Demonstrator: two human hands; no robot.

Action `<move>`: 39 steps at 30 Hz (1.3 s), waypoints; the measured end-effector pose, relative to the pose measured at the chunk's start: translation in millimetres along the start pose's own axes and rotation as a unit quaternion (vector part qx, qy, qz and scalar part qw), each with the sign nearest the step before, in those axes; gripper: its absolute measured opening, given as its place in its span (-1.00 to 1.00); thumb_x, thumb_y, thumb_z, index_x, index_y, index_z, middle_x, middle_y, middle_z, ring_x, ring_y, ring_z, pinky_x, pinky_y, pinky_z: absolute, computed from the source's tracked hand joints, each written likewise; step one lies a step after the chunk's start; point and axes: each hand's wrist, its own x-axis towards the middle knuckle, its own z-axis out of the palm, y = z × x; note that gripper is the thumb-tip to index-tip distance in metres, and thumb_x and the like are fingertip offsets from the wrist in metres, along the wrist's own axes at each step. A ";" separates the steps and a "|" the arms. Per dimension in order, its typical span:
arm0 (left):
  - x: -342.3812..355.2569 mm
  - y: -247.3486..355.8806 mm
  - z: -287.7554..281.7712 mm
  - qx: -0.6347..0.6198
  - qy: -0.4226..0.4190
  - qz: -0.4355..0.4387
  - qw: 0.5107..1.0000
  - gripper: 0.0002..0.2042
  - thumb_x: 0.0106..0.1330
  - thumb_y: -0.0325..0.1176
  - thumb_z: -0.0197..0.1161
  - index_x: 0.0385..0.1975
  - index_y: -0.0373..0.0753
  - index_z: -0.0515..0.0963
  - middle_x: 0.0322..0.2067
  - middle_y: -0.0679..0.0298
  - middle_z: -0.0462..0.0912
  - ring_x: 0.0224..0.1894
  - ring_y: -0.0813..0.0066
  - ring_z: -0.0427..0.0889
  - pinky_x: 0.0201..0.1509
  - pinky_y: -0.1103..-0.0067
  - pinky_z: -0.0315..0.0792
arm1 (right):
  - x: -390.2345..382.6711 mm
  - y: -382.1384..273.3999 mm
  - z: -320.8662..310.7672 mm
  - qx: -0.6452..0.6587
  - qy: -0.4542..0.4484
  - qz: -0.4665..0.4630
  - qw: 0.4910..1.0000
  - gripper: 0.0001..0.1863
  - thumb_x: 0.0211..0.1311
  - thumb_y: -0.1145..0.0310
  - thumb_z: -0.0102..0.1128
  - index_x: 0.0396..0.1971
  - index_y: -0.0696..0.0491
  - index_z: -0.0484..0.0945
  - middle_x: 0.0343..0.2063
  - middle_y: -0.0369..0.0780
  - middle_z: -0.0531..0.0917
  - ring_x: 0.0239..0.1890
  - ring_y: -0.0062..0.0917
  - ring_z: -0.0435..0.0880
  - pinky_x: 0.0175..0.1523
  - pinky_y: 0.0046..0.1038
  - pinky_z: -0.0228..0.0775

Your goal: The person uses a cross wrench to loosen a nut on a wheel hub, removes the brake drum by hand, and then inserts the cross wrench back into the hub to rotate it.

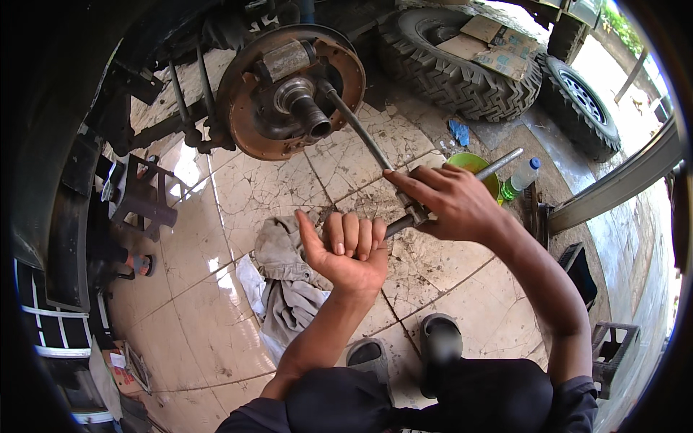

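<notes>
A long T-handle socket wrench point(364, 137) reaches from my hands to the rusty brake backing plate point(346, 58). Its far end meets the plate just right of the hollow axle spindle point(310, 119). My left hand point(350, 252), palm up with thumb out, has its fingers curled round the near end of the cross bar. Over the joint of shaft and cross bar, my right hand point(458, 198) is closed, index finger lying along the shaft. The bar's other end point(505, 160) sticks out past my right hand. A metal cylinder point(284, 60) sits at the plate's top.
Grey cloths point(289, 289) lie on the cracked tile floor below my left hand. A green basin point(469, 162) and a bottle point(521, 179) stand at right. Large tyres point(462, 83) lie beyond. A metal stand point(148, 198) and another person's foot point(143, 264) are at left.
</notes>
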 end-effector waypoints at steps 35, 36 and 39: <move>0.7 -5.3 -10.1 0.227 -0.153 0.037 0.961 -0.66 0.44 -0.20 -0.15 -0.64 -0.12 0.21 -0.66 0.37 0.19 -0.57 0.50 0.25 -0.27 0.49 0.22 | 7.4 -41.3 21.7 0.037 0.065 0.160 0.984 -0.13 -0.06 0.31 0.36 0.31 0.18 0.21 -0.34 -0.09 0.51 -0.43 -0.26 0.63 -0.25 -0.27 0.50; 2.4 -4.3 -18.7 0.244 -0.191 0.064 0.949 -0.72 0.45 -0.19 -0.14 -0.52 -0.15 0.30 -0.57 0.34 0.26 -0.42 0.46 0.33 -0.17 0.46 0.26 | 12.1 -44.9 23.9 0.028 0.043 0.175 0.983 -0.17 -0.03 0.34 0.31 0.30 0.20 0.22 -0.35 -0.08 0.51 -0.44 -0.27 0.63 -0.27 -0.28 0.50; 8.5 -9.7 -30.9 0.268 -0.142 0.112 0.946 -0.75 0.45 -0.16 -0.11 -0.25 -0.21 0.40 -0.37 0.28 0.39 -0.20 0.44 0.40 -0.01 0.44 0.29 | 7.4 -39.6 32.7 -0.025 0.004 0.195 0.980 -0.34 0.07 0.48 0.08 0.25 0.30 0.27 -0.36 -0.07 0.50 -0.52 -0.32 0.60 -0.33 -0.32 0.47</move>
